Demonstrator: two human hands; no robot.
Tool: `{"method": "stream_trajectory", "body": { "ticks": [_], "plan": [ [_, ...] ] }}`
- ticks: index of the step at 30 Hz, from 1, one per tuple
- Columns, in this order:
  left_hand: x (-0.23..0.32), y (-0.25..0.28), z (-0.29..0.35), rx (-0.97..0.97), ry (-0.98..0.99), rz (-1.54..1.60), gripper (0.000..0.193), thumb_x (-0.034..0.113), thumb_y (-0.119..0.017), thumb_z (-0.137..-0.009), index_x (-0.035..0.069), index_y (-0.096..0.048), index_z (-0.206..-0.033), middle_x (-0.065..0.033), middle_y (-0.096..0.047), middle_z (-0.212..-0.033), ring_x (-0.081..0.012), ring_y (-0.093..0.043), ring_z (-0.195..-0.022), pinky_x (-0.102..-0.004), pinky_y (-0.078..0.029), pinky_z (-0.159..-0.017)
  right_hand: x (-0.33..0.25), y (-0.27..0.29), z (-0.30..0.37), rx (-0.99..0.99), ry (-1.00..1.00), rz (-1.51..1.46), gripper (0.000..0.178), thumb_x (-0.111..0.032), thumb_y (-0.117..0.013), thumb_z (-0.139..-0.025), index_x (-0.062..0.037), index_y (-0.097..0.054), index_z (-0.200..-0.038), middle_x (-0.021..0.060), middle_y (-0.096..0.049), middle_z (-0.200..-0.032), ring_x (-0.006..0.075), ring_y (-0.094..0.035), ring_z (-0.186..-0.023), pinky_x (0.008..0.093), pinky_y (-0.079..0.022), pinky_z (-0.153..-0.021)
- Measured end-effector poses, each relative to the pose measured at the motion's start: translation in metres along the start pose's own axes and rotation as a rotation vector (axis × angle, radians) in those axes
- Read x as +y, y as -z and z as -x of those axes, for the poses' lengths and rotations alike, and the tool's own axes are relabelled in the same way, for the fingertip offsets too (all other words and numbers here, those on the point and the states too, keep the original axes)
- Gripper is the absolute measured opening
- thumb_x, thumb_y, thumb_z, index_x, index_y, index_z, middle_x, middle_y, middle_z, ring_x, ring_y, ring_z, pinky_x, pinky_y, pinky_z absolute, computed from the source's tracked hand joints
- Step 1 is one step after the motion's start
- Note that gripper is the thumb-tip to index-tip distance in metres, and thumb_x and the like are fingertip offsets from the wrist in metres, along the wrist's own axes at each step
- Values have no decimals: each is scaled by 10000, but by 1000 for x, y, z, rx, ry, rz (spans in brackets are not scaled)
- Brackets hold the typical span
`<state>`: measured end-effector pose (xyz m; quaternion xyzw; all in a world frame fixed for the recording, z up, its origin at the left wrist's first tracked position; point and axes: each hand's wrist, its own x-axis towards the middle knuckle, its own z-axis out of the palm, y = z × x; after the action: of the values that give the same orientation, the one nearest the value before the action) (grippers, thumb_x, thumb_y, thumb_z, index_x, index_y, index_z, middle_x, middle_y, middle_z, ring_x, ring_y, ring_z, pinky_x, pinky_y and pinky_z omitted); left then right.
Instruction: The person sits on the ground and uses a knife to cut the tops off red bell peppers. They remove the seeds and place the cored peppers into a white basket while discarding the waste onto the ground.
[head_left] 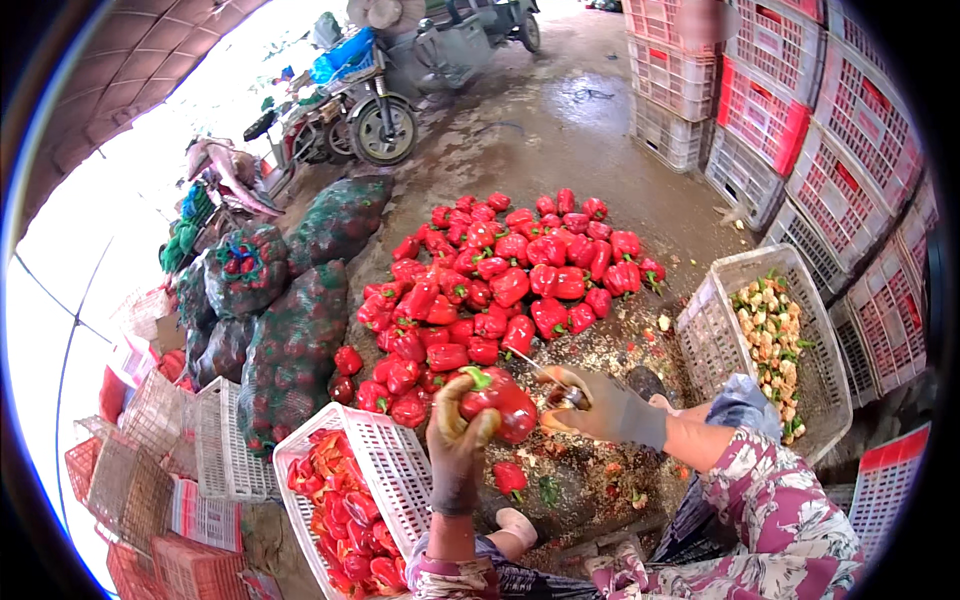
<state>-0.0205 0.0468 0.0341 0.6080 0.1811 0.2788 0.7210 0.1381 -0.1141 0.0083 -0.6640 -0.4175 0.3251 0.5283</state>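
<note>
My left hand (458, 440), in a dark glove, grips a red bell pepper (500, 400) with a green stem, held above the ground in front of me. My right hand (600, 405), in a grey glove, holds a small knife (556, 385) whose thin blade points at the pepper's side. A big heap of red bell peppers (500, 285) lies on the wet ground just beyond the hands. One loose red pepper (510, 478) lies below the held one. A white plastic crate (390, 450) at my lower left holds cut red pepper pieces (340, 510).
A grey crate (715, 340) at the right holds green and pale pepper cores (772, 335). Green mesh sacks of peppers (300, 330) stand at the left. Stacked red and white crates (800, 120) line the right side. A motor tricycle (370, 100) is parked behind. Empty crates (180, 450) sit lower left.
</note>
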Motion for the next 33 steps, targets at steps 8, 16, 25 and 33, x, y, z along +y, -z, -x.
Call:
{"method": "stream_trajectory", "body": {
  "ticks": [8,16,25,33],
  "plan": [
    [-14,-12,14,-207,164,106,551,231,-743,-906,-30,-493,-1321,-73,-596,-1225,-135,-571,-1149,-287,-453,-997,-5,-2,-3,-110,39,-284,598,-238,-786,-824,-48,-502,-1315,73,-627,-1060,113,-595,-928,304,-508,-791],
    [-39,-12,15,-241,239,339,644,237,-737,-900,-13,-413,-1397,-123,-568,-1304,-210,-565,-1200,-361,-468,-1020,-6,6,7,-10,-57,-171,528,-187,-726,-806,-31,-549,-1278,73,-639,-981,123,-604,-846,297,-505,-746],
    [-40,-45,14,-47,124,-241,467,60,-672,-917,-42,-464,-1322,-65,-536,-1188,-114,-523,-1074,-265,-454,-943,-4,-4,6,103,93,176,566,-278,-748,-840,5,-523,-1276,195,-653,-1129,294,-661,-1023,373,-516,-873],
    [-28,-45,16,-113,24,-580,376,-15,-515,-917,-61,-503,-1291,-96,-564,-1165,-129,-545,-1050,-270,-461,-932,-8,1,7,12,-41,-19,460,-163,-678,-841,-3,-554,-1255,107,-680,-1037,146,-657,-913,321,-535,-792]
  ]
}}
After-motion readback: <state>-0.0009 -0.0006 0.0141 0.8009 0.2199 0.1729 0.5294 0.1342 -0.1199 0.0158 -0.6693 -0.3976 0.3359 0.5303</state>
